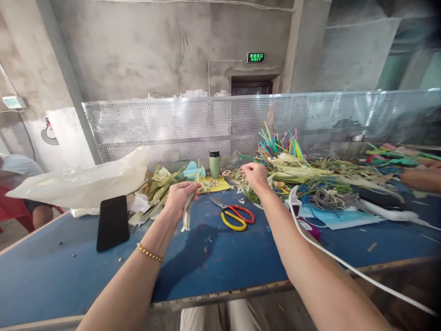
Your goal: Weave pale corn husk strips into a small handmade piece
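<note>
Pinches husk strips point(188, 214) in the closed left hand point(179, 197), just above the blue table point(223, 257). Curls the right hand point(254, 175) at the husk pile point(296, 172) — cannot tell if gripping. Probably light, dry, bendy, easy to tear — best held near the thick end, not the tips.

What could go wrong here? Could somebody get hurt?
1. The scissors lie on the table between the left hand, which holds husk strips, and the right hand. A reaching hand might brush the blades.
2. The white cable lies across the right forearm. Moving that arm could snag and tug it.
3. The green flask stands close by and might get knocked over.
</note>
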Demonstrator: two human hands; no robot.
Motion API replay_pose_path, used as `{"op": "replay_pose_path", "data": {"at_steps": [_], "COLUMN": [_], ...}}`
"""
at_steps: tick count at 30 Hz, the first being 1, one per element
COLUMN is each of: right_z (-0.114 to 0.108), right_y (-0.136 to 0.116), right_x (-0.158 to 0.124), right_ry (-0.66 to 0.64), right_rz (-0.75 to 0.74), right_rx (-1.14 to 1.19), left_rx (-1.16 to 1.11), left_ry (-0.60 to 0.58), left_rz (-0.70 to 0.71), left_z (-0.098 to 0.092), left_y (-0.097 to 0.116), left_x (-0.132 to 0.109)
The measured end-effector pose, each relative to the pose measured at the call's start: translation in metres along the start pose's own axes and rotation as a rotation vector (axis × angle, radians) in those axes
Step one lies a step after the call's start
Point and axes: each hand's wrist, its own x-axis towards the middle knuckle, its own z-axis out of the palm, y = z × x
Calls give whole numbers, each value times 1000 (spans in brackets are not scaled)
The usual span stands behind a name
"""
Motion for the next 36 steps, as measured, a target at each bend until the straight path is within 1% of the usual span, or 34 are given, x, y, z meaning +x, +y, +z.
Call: {"op": "replay_pose_path", "data": {"at_steps": [2, 5, 8, 10, 11, 13, 16, 18, 21, 23, 25, 27, 29, 30, 34, 36], "right_z": [7, 21, 34, 40, 41, 39, 26, 14, -1, -7, -10, -11, -12, -12, -15, -15], "right_y": [-2, -11, -14, -7, -3, 8, 19, 20, 15, 13, 13, 16, 20, 21, 20, 16], "right_x": [4, 8, 6, 2, -1, -3, 2, 10, 20, 19, 14, 6, 1, 1, 9, 14], "right_ry": [-74, -178, -272, -290, -274, -247, -206, -170, -145, -154, -198, -259, -282, -264, -124, -111], "right_rz": [-8, -8, 2, 29, 62, 129, 170, 147, 75, 25, -25, -62, -76, -74, -31, -14], "right_rx": [-104, -225, -323, -380, -418, -474, -473, -422, -317, -261, -235, -242, -274, -296, -391, -429], "left_rx": [1, -4, 0, 2, 5, 6, -6, -18, -26, -20, -6, 8, 18, 22, 29, 28], "left_ry": [-11, -21, -35, -37, -34, -28, -29, -29, -36, -40, -39, -36, -41, -43, -36, -33], "left_rz": [3, 3, 0, 2, 4, 9, 22, 32, 40, 37, 30, 26, 22, 19, 20, 21], "left_z": [2, 3, 3, 4, 4, 4, 3, 2, 1, 0, 0, 0, 0, 0, 1, 1], "left_y": [-1, -2, -2, -1, -1, 0, 1, 1, 0, -1, -2, -3, -3, -2, -1, 0], "left_x": [-1, -1, -1, -1, -1, -1, 0, 0, 2, 3, 3, 3, 2, 1, -1, -1]}}
